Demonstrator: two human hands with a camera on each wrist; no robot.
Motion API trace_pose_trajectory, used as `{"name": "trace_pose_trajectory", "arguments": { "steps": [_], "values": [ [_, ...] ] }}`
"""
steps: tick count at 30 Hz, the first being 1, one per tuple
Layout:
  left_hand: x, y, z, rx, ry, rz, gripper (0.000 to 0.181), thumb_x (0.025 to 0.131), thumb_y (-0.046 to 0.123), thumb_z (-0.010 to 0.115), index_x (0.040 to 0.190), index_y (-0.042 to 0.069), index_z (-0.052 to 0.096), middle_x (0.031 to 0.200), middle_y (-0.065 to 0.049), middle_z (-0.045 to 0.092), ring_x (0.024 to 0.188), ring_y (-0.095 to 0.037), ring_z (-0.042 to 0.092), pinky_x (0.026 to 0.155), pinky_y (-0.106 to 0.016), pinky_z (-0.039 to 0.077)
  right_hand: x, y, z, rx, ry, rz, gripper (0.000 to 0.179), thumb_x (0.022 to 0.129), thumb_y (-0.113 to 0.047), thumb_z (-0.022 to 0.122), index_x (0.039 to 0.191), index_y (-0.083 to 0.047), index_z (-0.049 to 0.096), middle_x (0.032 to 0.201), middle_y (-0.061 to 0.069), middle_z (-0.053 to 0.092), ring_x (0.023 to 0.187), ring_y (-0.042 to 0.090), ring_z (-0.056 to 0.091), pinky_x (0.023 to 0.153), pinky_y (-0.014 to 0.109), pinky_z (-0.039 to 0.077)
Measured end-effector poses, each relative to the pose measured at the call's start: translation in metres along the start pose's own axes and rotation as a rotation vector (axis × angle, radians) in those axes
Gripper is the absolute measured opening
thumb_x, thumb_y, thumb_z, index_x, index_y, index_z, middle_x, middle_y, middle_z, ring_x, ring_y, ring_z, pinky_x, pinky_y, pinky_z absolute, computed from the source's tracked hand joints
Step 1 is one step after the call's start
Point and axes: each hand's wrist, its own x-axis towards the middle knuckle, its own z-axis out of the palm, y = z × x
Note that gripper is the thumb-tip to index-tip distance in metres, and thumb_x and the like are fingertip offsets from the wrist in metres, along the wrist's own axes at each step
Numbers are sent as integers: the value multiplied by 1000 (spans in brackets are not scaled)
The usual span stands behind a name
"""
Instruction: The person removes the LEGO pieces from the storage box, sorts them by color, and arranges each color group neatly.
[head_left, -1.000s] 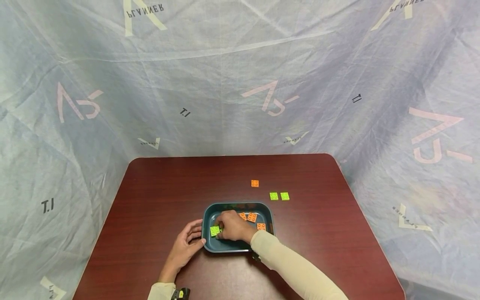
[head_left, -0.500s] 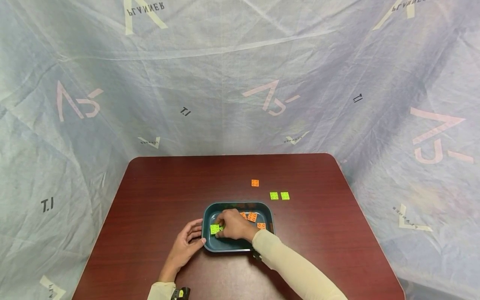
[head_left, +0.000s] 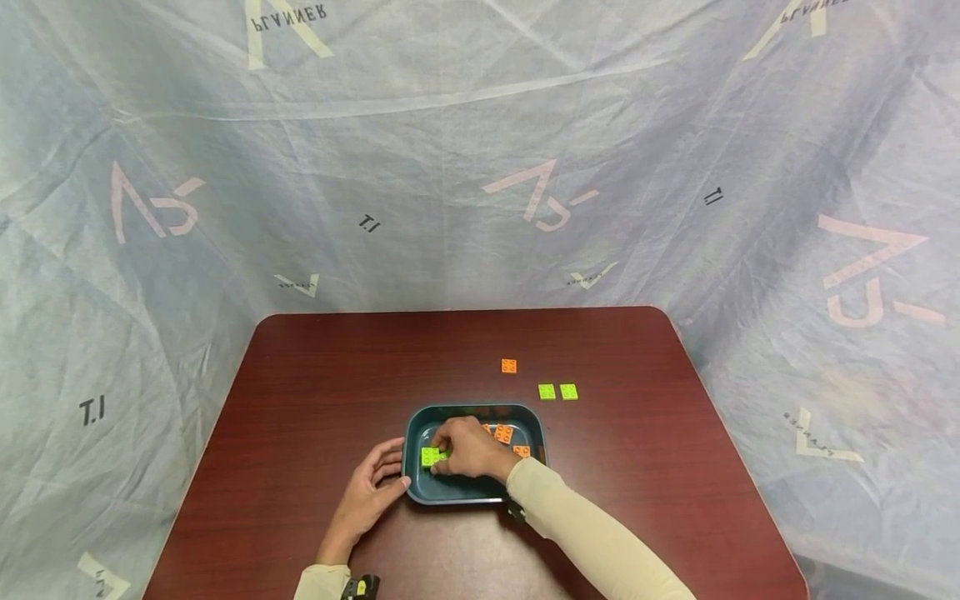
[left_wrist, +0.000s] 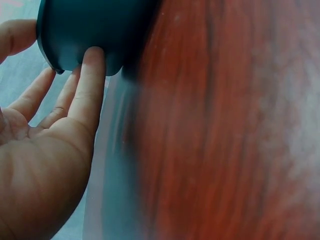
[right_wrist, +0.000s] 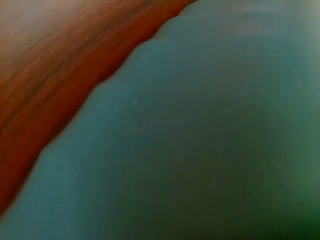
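A dark teal tray [head_left: 457, 502] stands on the table, and my right hand [head_left: 472, 448] reaches into its left half. Fingers and thumb of that hand pinch a lime green toy brick [head_left: 430, 457]; a bit more green shows beside the fingertips, and whether it is a second brick cannot be told. Against the tray's left wall rests my left hand [head_left: 367, 493], its fingers spread and fairly straight. In the left wrist view, the left fingers [left_wrist: 90, 90] touch the tray's outer side [left_wrist: 90, 30]. Several orange bricks [head_left: 504, 433] lie in the tray's right part, some partly hidden by the right hand.
Beyond the tray on the red-brown table [head_left: 315, 375] lie one orange brick [head_left: 509, 366] and two green bricks [head_left: 558, 392] side by side. Grey printed cloth [head_left: 442, 167] hangs behind and at both sides. The right wrist view is mostly a blurred teal-grey surface [right_wrist: 190, 140].
The green brick at the right fingertips has shifted slightly toward the tray's far side, with the right hand barely moving. The left hand and tray look unchanged.
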Motion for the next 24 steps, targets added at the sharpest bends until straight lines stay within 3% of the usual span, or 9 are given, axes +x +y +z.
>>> {"name": "trace_pose_trajectory", "arguments": {
  "steps": [8,24],
  "values": [
    [0,0,-1,-16,-4,-21,65,95,6,78,154,16,51,144,-21,62,127,-37,61,94,-24,57,1,1,-5,15,-4,15,32,80,-32,94,105,-17,81,94,-9,72,82,-1,63,73,16,53],
    [-1,0,0,11,9,25,65,94,4,78,153,11,51,140,-25,63,123,-35,63,92,-26,57,-15,9,-26,-44,5,2,34,83,-32,93,110,-15,81,97,-5,73,84,1,63,76,18,54]
  ]
}}
